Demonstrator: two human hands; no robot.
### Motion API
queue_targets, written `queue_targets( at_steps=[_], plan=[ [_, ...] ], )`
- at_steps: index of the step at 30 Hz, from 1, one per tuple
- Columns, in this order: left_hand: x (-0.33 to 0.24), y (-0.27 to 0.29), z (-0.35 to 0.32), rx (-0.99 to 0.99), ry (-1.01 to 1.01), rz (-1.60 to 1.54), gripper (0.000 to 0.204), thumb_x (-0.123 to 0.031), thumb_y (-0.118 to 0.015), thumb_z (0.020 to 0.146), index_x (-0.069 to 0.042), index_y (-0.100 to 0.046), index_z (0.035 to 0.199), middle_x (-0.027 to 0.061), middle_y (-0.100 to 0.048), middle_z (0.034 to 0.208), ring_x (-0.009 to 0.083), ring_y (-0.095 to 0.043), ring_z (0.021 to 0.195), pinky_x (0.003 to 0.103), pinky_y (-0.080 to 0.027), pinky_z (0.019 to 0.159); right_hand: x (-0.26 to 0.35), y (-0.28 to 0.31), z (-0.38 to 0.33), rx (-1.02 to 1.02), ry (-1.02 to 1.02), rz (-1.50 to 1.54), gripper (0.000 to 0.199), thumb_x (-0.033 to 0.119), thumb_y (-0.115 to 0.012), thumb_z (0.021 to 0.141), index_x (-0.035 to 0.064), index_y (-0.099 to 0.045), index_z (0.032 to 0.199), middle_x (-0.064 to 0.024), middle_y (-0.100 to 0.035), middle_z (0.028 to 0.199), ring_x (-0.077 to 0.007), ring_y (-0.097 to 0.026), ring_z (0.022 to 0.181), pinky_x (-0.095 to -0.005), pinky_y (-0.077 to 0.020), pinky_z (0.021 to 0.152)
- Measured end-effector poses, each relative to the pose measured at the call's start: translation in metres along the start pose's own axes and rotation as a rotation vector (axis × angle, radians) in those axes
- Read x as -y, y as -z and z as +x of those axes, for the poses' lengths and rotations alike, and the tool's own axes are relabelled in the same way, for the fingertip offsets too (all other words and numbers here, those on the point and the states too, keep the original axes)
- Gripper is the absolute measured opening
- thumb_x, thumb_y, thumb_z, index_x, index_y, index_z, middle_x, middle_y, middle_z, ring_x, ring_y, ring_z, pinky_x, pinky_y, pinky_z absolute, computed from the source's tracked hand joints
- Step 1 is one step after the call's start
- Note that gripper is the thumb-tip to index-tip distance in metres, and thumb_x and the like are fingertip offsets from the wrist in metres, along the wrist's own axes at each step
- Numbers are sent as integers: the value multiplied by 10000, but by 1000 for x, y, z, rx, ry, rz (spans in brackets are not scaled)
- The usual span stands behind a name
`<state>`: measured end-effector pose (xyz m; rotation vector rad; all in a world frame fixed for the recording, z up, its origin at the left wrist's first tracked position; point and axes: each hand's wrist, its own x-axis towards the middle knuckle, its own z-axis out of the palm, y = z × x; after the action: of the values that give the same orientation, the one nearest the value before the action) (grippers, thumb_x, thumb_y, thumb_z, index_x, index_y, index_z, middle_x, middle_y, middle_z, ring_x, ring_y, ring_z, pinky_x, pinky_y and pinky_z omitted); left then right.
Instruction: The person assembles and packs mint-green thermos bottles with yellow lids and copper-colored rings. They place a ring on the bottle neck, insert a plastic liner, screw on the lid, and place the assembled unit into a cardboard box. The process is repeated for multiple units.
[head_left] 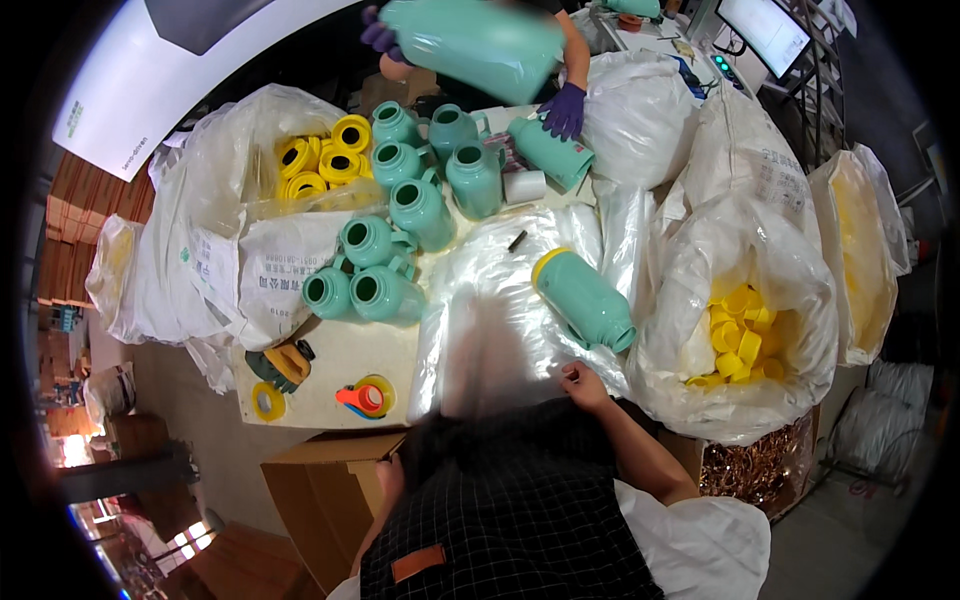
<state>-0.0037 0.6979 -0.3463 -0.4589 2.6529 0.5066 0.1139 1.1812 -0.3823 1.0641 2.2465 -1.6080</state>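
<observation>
Right hand (583, 385): resting at the near edge of the clear plastic sheet (500, 310), fingers curling inward; hard telling whether pinching the film or merely lying on it.
Left hand (390, 475): barely showing beside the dark checked top, near the cardboard box (320, 500); fingers hiding, so cannot tell.
Capped bottle (585, 300): lying on its side on the sheet, yellow lid pointing away, just beyond the right hand.
Rolling risk: probably tugging the slippery film and sending the bottle rolling toward the sack of yellow caps (735, 340) or off the near edge.
Crowding risk: possibly knocking the open teal bottles (400, 230), standing close together to the left.
Co-worker's gloved hand (563, 108): pressing on another bottle across the table; possibly bumping arms when reaching that way.
</observation>
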Motion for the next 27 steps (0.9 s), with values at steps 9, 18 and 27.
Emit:
queue_targets(
  at_steps=[9,18,27],
  plan=[
    [2,-3,-2,30,30,-33,512,-363,-638,915,143,-663,846,337,-666,813,489,-673,815,536,-499,721,-9,8,-6,17,27,-32,308,166,-704,865,3,-610,1109,-122,-683,892,-224,-675,800,-347,-532,749],
    [-9,-3,-11,6,106,-102,517,-350,-632,905,151,-626,1033,347,-671,965,498,-658,924,525,-504,801,-2,12,15,108,8,-23,337,142,-681,881,7,-592,1176,-105,-677,900,-179,-663,781,-324,-532,712],
    [-3,-10,-5,32,196,-110,483,-289,-641,908,146,-589,1112,338,-666,1016,487,-650,979,514,-497,837,-8,11,22,128,21,-39,357,168,-683,895,14,-600,1206,-91,-674,913,-175,-653,797,-324,-532,727]
  ],
)
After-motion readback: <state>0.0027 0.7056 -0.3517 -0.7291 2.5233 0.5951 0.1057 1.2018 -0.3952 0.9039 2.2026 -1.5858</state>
